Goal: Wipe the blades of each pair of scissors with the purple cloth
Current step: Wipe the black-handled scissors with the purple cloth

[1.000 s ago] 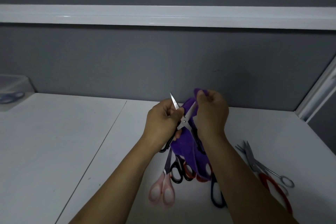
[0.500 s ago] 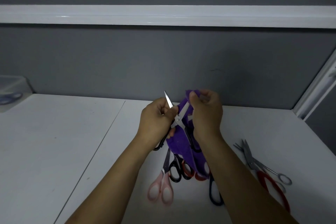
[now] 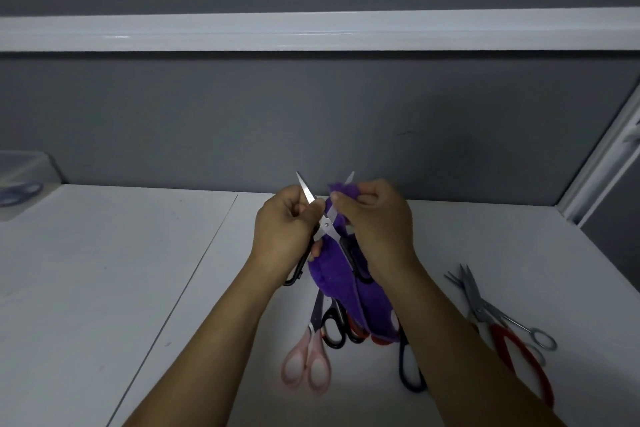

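My left hand [image 3: 285, 231] grips a small pair of black-handled scissors [image 3: 325, 224], held upright above the table with the blades spread in a V. My right hand [image 3: 377, 225] pinches the purple cloth [image 3: 332, 274] around the right blade near its tip, which pokes out above my fingers. The rest of the cloth hangs down between my forearms. On the table below lie pink-handled scissors [image 3: 306, 361], black-handled scissors [image 3: 334, 326] and another dark-handled pair [image 3: 408, 371], partly hidden by the cloth and my right arm.
Red-handled scissors [image 3: 519, 357] and small all-metal scissors [image 3: 502, 315] lie at the right on the white table [image 3: 104, 288]. A clear plastic box [image 3: 20, 180] holding blue-handled scissors sits at the far left. A grey wall with a white rail rises behind.
My right hand has slid the cloth up the right blade, whose tip now shows above my fingers. The scissors' blades are spread a little wider.
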